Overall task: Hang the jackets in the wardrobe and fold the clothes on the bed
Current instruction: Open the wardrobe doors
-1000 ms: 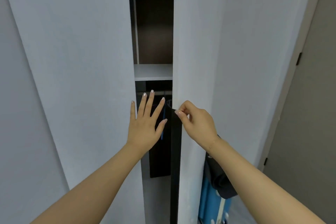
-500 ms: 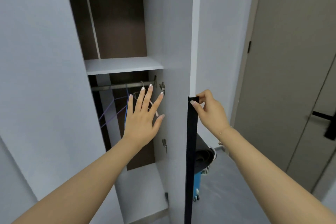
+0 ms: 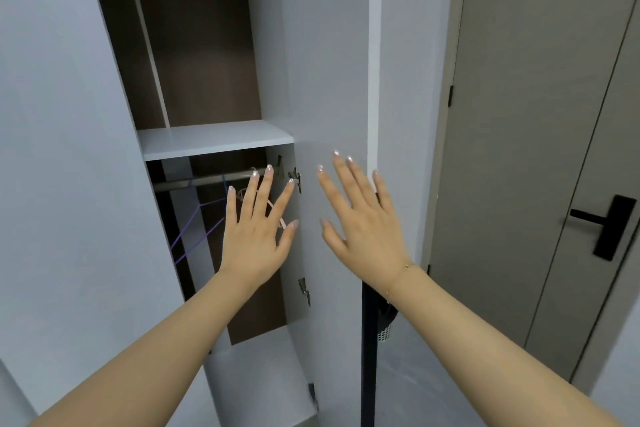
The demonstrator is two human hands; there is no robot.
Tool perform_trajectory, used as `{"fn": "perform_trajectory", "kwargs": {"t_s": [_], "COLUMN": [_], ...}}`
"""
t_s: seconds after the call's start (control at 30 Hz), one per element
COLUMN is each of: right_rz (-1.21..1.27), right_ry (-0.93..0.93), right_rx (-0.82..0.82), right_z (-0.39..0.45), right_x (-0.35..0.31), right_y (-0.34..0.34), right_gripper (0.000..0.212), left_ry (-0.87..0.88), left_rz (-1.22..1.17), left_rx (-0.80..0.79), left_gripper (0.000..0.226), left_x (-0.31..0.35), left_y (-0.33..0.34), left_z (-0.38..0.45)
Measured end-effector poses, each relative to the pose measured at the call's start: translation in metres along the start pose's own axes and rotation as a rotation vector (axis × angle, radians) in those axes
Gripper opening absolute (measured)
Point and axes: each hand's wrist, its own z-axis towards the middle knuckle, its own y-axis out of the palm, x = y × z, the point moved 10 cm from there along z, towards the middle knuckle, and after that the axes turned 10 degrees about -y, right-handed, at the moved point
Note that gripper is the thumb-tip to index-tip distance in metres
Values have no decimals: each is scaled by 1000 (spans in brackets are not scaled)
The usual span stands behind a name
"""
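Reaching toward the open wardrobe (image 3: 214, 140), both hands are raised with fingers straight and spread, and neither holds anything. The left hand (image 3: 256, 229) sits in front of the lower compartment, its fingertips level with the hanging rail (image 3: 204, 181) — which runs left to right just under the white shelf (image 3: 211, 135). Behind and just left of that hand, thin hangers (image 3: 194, 236) hang from the rail: purple wire ones angled down to the left, and a pale pink one partly hidden by the fingers. The right hand (image 3: 363, 218) is held before the inner face of the opened right door (image 3: 329, 80), close to its free edge; whether the palm touches the panel cannot be told. The door stands swung outward with its dark edge (image 3: 368, 357) running down below the right wrist. No jacket and no bed appear in this view, so the clothing lies somewhere outside it. Judged from the layout, the wardrobe is open and the likely next step is taking a hanger. The left hand is the nearer one — the hangers lie just beyond its fingers and slightly lower left, so a short forward reach should serve. The rail's long axis lies across the line of reach, so a hook would need lifting up and toward the person to clear it. A grey room door (image 3: 540, 149) with a black handle (image 3: 606, 225) stands to the right.
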Motion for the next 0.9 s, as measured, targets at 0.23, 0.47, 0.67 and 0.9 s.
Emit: {"fn": "perform_trajectory", "kwargs": {"t_s": [0.23,0.47,0.67,0.9], "right_rz": [-71,-37,39,100], "right_ry": [-89,-110,-148,-247], "right_rx": [-135,-117,-123,-139], "right_z": [76,158,210,275], "right_x": [-36,-76,-115,-142], "right_y": [59,117,178,274], "right_gripper": [68,69,70,70], "left_ry": [-56,-177,-251,-348], "left_rz": [64,116,176,233], "left_rx": [85,90,52,29], "left_gripper": [66,73,71,74], "left_x": [-83,-188,-260,-322], "left_y": [-11,-12,10,58], "left_z": [36,75,89,130]}}
